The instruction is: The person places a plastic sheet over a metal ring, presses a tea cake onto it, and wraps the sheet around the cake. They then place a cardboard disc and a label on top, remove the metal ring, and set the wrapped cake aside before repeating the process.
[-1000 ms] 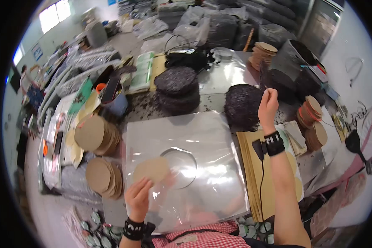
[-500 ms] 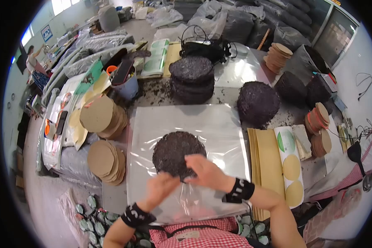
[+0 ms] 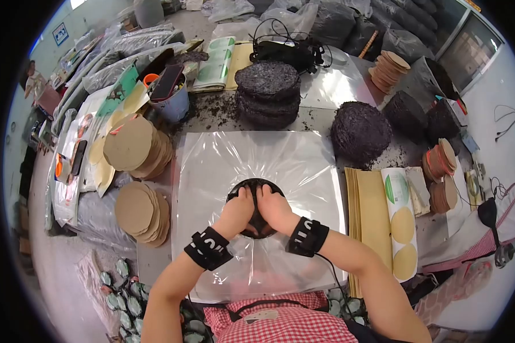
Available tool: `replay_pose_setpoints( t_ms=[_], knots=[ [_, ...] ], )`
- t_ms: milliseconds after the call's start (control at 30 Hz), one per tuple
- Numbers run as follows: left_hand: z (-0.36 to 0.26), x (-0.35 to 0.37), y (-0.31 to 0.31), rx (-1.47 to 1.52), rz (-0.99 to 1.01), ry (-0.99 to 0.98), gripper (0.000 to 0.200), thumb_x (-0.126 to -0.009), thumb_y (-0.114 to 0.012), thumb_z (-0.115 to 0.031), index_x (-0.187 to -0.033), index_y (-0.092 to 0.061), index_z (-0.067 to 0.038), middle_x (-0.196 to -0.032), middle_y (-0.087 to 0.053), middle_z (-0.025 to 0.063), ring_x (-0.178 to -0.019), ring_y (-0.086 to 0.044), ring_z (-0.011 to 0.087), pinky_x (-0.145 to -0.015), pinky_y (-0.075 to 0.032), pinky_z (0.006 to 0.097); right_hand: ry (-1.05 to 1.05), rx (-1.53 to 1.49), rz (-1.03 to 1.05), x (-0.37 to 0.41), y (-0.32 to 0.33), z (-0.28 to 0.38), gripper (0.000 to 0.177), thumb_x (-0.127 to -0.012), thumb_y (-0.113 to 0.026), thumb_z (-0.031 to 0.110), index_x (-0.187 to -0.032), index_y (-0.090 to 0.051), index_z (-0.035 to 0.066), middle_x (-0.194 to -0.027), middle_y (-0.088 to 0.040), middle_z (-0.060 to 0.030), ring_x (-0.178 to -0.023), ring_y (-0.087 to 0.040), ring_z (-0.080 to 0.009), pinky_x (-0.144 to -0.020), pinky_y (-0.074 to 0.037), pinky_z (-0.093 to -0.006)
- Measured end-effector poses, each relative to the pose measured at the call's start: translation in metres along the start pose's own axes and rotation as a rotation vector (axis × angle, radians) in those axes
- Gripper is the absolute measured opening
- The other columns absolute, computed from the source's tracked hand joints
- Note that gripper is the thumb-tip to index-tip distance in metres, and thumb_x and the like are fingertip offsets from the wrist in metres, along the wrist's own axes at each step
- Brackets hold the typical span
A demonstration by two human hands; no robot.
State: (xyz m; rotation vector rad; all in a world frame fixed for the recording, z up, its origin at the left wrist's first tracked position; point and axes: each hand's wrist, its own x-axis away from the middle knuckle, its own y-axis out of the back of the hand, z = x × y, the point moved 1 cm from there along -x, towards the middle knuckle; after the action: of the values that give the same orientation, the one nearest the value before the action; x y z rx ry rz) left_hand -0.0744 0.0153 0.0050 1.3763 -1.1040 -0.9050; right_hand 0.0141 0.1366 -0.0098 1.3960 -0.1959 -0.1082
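A dark, crumbly round cake [image 3: 254, 201] lies at the middle of the clear plastic sheet [image 3: 206, 166], sunk into a black round rim. Creases in the film radiate out from it. My left hand [image 3: 237, 212] presses down on the cake's left half, fingers stretched forward. On the right half, close beside it, my right hand [image 3: 273, 210] presses the same way. Both thumbs lie apart from the fingers near the cake's front edge. Most of the cake's surface is hidden under the hands.
Cardboard discs [image 3: 137, 211] are piled at the left, near a blue bucket [image 3: 173, 106]. Behind the sheet stands a stack of dark cakes [image 3: 267, 94], with a dark round mass [image 3: 360, 131] to its right. Yellow paper sheets [image 3: 372, 211] lie along the right side.
Both hands have come together on top of the cake and press on it. The cake has sunk into a black rim, pulling the film into radiating creases.
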Motion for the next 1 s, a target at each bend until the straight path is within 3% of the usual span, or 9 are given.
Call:
replay_pose_setpoints(
  t_ms=[133,167,333,433,600,700,833,900,1000],
  knots=[
    [-0.010,0.017,0.038,-0.039,0.202,0.236,0.066,-0.069,-0.090,-0.021,-0.116,-0.061,0.015,-0.111,-0.063,0.0246,-0.093,-0.073,0.0326,-0.076,-0.061,0.0360,0.298,-0.032,0.204,-0.002,0.045,-0.025,0.094,-0.056,-0.093,0.014,-0.133,-0.046,-0.010,-0.115,-0.057,-0.0274,-0.094,-0.070,-0.0395,-0.075,-0.061,-0.0372],
    [-0.003,0.018,0.024,-0.048,0.160,0.166,0.062,-0.068,-0.090,-0.019,-0.114,-0.063,0.013,-0.108,-0.065,0.0233,-0.093,-0.072,0.0322,-0.076,-0.061,0.0360,0.227,-0.129,0.250,-0.005,0.038,-0.025,0.119,-0.037,-0.100,0.015,-0.137,-0.041,-0.013,-0.120,-0.054,-0.0314,-0.100,-0.068,-0.0421,-0.084,-0.059,-0.0385],
    [-0.008,0.003,0.036,-0.076,0.345,0.103,0.041,-0.075,-0.081,-0.012,-0.110,-0.070,0.005,-0.101,-0.069,0.0203,-0.099,-0.069,0.0318,-0.077,-0.060,0.0352,0.126,-0.107,0.073,0.014,0.037,-0.012,0.065,-0.066,-0.083,0.008,-0.122,-0.054,-0.008,-0.105,-0.059,-0.0230,-0.094,-0.069,-0.0368,-0.076,-0.059,-0.0400],
    [0.003,0.045,0.032,0.329,-0.094,0.008,0.044,-0.075,-0.084,-0.017,-0.110,-0.066,0.003,-0.117,-0.066,0.0195,-0.112,-0.064,0.0353,-0.091,-0.055,0.0408,0.301,-0.338,-0.200,0.056,0.039,-0.027,0.051,-0.082,-0.075,0.015,-0.126,-0.056,-0.002,-0.103,-0.061,-0.0179,-0.095,-0.067,-0.0346,-0.075,-0.057,-0.0411],
    [-0.033,0.180,0.056,0.625,-0.292,0.121,0.033,-0.082,-0.077,-0.019,-0.109,-0.064,-0.004,-0.132,-0.060,0.0188,-0.129,-0.051,0.0430,-0.108,-0.042,0.0558,0.250,-0.347,-0.336,0.207,0.042,-0.013,0.045,-0.084,-0.072,0.020,-0.125,-0.065,0.003,-0.119,-0.067,-0.0158,-0.110,-0.065,-0.0347,-0.095,-0.053,-0.0473],
    [-0.036,0.211,0.030,0.263,-0.116,0.052,0.031,-0.081,-0.076,-0.020,-0.106,-0.066,-0.004,-0.137,-0.057,0.0182,-0.138,-0.044,0.0412,-0.115,-0.031,0.0598,0.227,-0.138,-0.279,0.236,0.022,-0.030,0.038,-0.083,-0.071,0.016,-0.119,-0.067,0.005,-0.119,-0.067,-0.0163,-0.112,-0.064,-0.0359,-0.100,-0.050,-0.0517],
    [-0.033,0.190,0.092,-0.003,-0.408,0.203,0.013,-0.085,-0.069,-0.011,-0.095,-0.069,-0.004,-0.134,-0.059,0.0185,-0.135,-0.049,0.0355,-0.114,-0.035,0.0578,0.162,-0.059,-0.556,0.207,0.130,-0.012,0.018,-0.083,-0.072,0.016,-0.096,-0.066,0.005,-0.118,-0.069,-0.0149,-0.111,-0.065,-0.0328,-0.102,-0.049,-0.0526],
    [-0.058,0.220,0.056,0.234,-0.562,-0.086,0.011,-0.084,-0.071,-0.011,-0.093,-0.070,-0.004,-0.127,-0.063,0.0157,-0.131,-0.053,0.0365,-0.112,-0.039,0.0553,0.301,-0.059,-0.798,0.221,0.140,0.009,0.017,-0.084,-0.074,0.015,-0.093,-0.067,0.003,-0.114,-0.070,-0.0120,-0.110,-0.066,-0.0287,-0.103,-0.050,-0.0503],
    [-0.083,0.202,0.039,0.287,-0.342,-0.654,0.037,-0.079,-0.081,-0.023,-0.108,-0.071,-0.002,-0.124,-0.066,0.0153,-0.124,-0.058,0.0373,-0.108,-0.045,0.0492,0.805,-0.377,-0.284,0.229,0.081,0.019,0.030,-0.084,-0.077,0.022,-0.104,-0.069,0.001,-0.118,-0.069,-0.0127,-0.111,-0.067,-0.0298,-0.103,-0.051,-0.0478]
  ],
)
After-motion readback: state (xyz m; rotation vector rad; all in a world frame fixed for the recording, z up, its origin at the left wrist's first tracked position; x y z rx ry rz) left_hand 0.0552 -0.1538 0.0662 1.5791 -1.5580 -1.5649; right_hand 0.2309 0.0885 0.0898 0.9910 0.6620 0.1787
